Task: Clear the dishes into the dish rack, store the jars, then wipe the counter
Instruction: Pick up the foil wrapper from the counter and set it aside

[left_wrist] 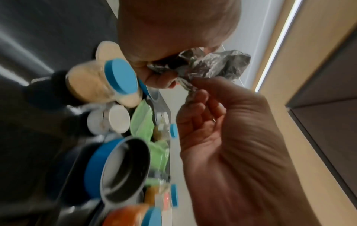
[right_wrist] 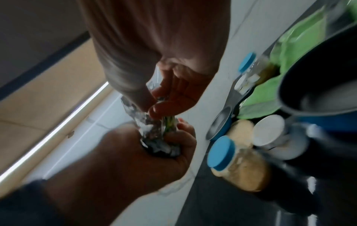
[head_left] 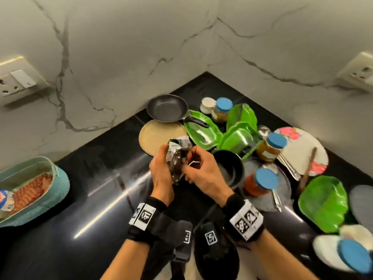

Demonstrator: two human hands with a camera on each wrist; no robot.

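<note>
Both hands hold a crumpled silver and dark foil packet (head_left: 178, 156) over the black counter (head_left: 90, 178). My left hand (head_left: 164, 158) grips its body in a fist. My right hand (head_left: 193, 164) pinches its edge. The right wrist view shows the packet (right_wrist: 154, 137) squeezed in the lower hand, the left hand (right_wrist: 173, 145), with my right hand (right_wrist: 154, 107) pinching above. Several blue-lidded jars (head_left: 272, 146) (head_left: 262, 182) (head_left: 222, 110) stand among green leaf-shaped plates (head_left: 203, 130), a black pot (head_left: 230, 166), a frying pan (head_left: 167, 108) and a floral plate (head_left: 302, 146).
A teal basket (head_left: 60, 178) with an orange cloth (head_left: 32, 190) sits at the counter's left. A round wooden board (head_left: 159, 136) lies under the pan. A white jar (head_left: 207, 105) stands in the corner. Marble walls with sockets (head_left: 18, 81) close in on both sides.
</note>
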